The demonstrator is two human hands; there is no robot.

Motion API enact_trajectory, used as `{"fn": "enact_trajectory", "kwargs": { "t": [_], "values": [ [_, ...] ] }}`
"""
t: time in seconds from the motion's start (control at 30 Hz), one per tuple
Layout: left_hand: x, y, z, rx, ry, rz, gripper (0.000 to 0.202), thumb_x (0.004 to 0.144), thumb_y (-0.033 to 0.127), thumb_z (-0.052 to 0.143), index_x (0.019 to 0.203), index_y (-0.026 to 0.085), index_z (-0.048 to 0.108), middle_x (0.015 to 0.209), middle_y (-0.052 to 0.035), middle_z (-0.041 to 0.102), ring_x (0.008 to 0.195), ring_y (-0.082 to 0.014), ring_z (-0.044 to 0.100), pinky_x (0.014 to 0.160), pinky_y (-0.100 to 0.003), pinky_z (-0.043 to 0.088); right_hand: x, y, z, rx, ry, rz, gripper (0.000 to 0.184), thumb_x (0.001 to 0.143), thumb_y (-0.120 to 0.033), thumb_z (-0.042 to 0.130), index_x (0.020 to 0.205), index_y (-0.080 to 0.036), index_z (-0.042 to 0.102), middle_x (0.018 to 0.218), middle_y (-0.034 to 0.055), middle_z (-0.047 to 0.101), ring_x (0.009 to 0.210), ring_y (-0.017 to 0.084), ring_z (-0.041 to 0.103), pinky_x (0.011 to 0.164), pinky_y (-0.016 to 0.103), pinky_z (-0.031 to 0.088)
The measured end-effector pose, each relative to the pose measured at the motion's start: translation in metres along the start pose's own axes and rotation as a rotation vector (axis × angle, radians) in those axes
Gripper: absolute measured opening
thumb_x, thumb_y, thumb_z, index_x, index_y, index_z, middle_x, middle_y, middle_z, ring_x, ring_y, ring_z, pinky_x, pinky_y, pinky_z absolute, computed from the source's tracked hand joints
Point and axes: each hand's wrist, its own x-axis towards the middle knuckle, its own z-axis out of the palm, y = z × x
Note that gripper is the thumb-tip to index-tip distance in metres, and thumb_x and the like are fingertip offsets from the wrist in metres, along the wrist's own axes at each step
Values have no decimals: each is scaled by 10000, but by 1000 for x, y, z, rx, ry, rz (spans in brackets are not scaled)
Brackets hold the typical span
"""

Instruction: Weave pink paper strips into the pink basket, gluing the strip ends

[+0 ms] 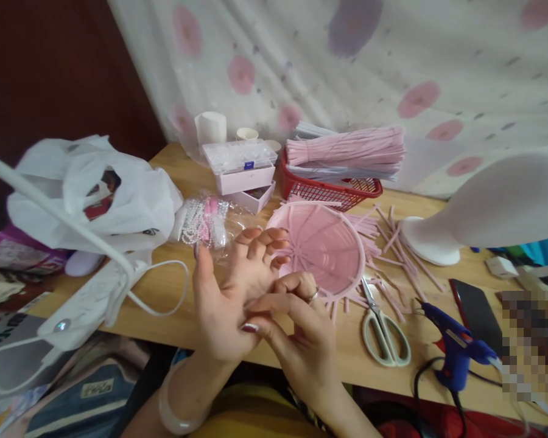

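Observation:
My left hand (235, 298) is turned palm up above the table's front edge, with its thumb out to the side and its fingers apart and slightly curled. The thumb and forefinger of my right hand (301, 328) are pinched together against the left palm; whatever is between them is too small to see. A ring sits on a right finger, and a pale bangle (171, 404) on my left wrist. Just beyond the hands lies a pink ribbed bowl-shaped piece (331, 243), tilted with its inside showing. Pale-handled scissors (386, 337) lie to its right.
Pink strips (404, 249) are scattered near a white stand (432, 243). A red basket (329, 196) holds bundled pink strips. At right are a blue glue gun (456, 347) and a dark phone (477, 313). A white power strip (91, 298), bagged beads (205, 222) and boxes (244, 179) stand left.

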Motion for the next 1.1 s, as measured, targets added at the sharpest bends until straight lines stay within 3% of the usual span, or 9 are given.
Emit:
{"fn": "enact_trajectory", "kwargs": {
  "t": [0.13,0.3,0.47,0.67,0.77,0.87,1.0,1.1],
  "values": [
    [-2,-5,1,19,-10,8,561,859,820,570,982,286,689,1076,-50,689,1024,-240,641,986,-431,530,-2,1,-2,21,43,36,64,966,-273,767,904,-288,763,869,-12,600,855,156,572,760,275,492],
    [-2,-9,1,7,-9,-21,538,837,801,626,970,284,697,1067,-41,691,1042,-228,631,983,-394,520,-5,-2,-5,12,-19,98,116,1020,-248,681,905,-265,693,881,-20,604,822,140,553,727,262,456],
    [-4,-10,3,-33,4,-49,520,877,771,599,976,270,700,1088,-50,694,1041,-222,638,955,-375,528,-11,0,-8,138,-17,163,144,1048,-321,635,920,-260,653,902,-17,604,823,140,538,728,269,446],
    [0,-10,5,-47,48,-48,449,951,684,557,936,255,688,1045,-38,685,1001,-190,634,903,-323,539,-10,3,-13,356,134,285,237,993,-420,716,835,-243,703,781,-26,590,722,134,553,657,264,450],
    [0,-12,4,16,64,-45,461,956,704,534,944,263,670,1052,-40,678,1033,-203,626,931,-339,535,-11,5,-13,329,147,253,120,951,-381,784,892,-279,763,829,-23,640,799,143,589,741,272,490],
    [-3,-13,4,77,40,-22,504,928,758,530,975,275,667,1080,-45,681,1077,-219,612,965,-358,530,-13,6,-10,268,63,185,48,950,-322,792,998,-328,785,919,-17,676,914,158,606,840,291,504],
    [-6,-14,6,110,17,24,511,907,774,550,946,279,671,1060,-44,685,1087,-226,614,985,-369,526,-11,4,-11,199,14,104,64,969,-261,759,933,-304,789,892,-7,612,879,158,593,781,280,500],
    [-6,-15,6,101,38,2,503,900,766,569,942,277,679,1058,-43,689,1062,-224,626,988,-373,525,-9,1,-14,128,-39,125,106,1000,-241,710,910,-277,753,889,-4,597,852,154,574,743,267,483]
  ]
}}
